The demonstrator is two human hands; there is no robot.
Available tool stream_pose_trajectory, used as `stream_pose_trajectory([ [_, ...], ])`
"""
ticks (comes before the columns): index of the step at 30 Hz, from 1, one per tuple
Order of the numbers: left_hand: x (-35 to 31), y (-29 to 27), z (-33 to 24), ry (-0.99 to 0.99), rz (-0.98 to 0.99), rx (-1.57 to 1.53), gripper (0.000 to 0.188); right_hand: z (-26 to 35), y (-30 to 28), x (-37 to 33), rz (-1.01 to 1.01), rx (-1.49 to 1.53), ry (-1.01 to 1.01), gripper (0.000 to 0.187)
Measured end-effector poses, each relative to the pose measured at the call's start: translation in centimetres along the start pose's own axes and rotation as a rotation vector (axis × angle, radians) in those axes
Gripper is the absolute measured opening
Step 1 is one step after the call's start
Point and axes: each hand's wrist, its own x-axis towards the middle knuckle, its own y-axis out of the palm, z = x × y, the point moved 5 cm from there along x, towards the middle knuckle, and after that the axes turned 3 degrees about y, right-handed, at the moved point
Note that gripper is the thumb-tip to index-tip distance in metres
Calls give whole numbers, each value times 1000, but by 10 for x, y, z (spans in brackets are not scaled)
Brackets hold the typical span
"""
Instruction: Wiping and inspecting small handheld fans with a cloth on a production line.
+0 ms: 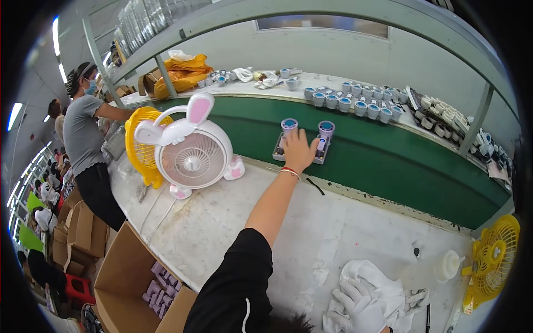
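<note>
My left hand (pixel 298 151) reaches out bare, palm down, over a grey fixture (pixel 319 160) on the green belt. Its fingers are spread between two pale purple parts with round blue-grey tops: a left part (pixel 289 125) and a right part (pixel 326 129). The hand hides some of the left one; contact with it is unclear. At the lower right, my right hand (pixel 358 305), in a white glove, lies with fingers stretched out on a crumpled white cloth (pixel 369 273). Its wrist is mostly cut off by the lower edge.
A white rabbit-eared fan (pixel 191 161) stands left, before a yellow fan (pixel 145 147). Another yellow fan (pixel 494 252) and a squeeze bottle (pixel 447 266) are at right. A cardboard box (pixel 125 277) holds purple parts. Blue-topped cups (pixel 361 105) line the far shelf. A masked person (pixel 83 127) works at left.
</note>
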Motion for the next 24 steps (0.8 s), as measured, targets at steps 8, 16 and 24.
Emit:
stream_pose_trajectory([
  [8, -7, 27, 2, -305, 523, -313, 70, 0, -5, 8, -69, 24, -57, 47],
  [16, -150, -171, -47, -72, 676, -894, 53, -5, -25, -8, -436, 161, -13, 54],
  [24, -283, -318, -128, 142, 677, -754, 67, 12, -27, -20, -322, 1270, 249, 84],
])
